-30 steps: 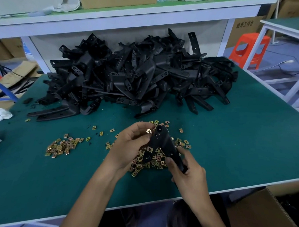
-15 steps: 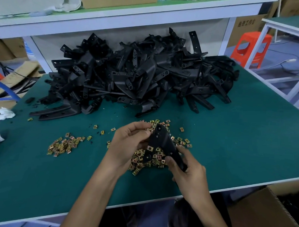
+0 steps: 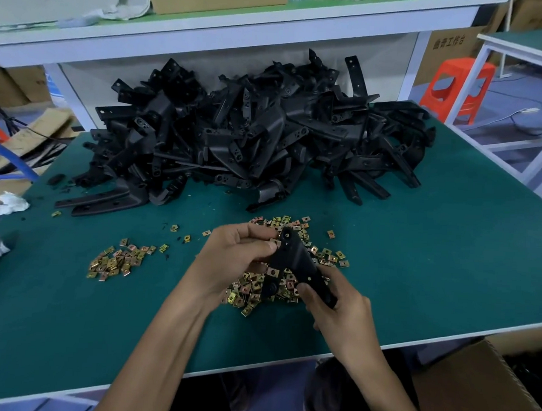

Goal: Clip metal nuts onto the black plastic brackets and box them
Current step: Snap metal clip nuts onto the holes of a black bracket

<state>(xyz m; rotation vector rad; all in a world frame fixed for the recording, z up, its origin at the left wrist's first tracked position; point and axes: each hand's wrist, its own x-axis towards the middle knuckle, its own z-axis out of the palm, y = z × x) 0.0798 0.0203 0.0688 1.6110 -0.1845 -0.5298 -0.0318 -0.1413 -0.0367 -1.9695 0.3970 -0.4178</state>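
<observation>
Gripping bracket (image 3: 295,262) | left hand (image 3: 239,260) top | right hand (image 3: 337,304) bottom

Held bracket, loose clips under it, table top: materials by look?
Bracket: matte black moulded plastic, dull sheen, moulded holes. Clips: thin stamped metal, shiny yellow-gold plating, possibly zinc passivate. Table top: matte green mat, perhaps rubber or vinyl; unclear.
</observation>
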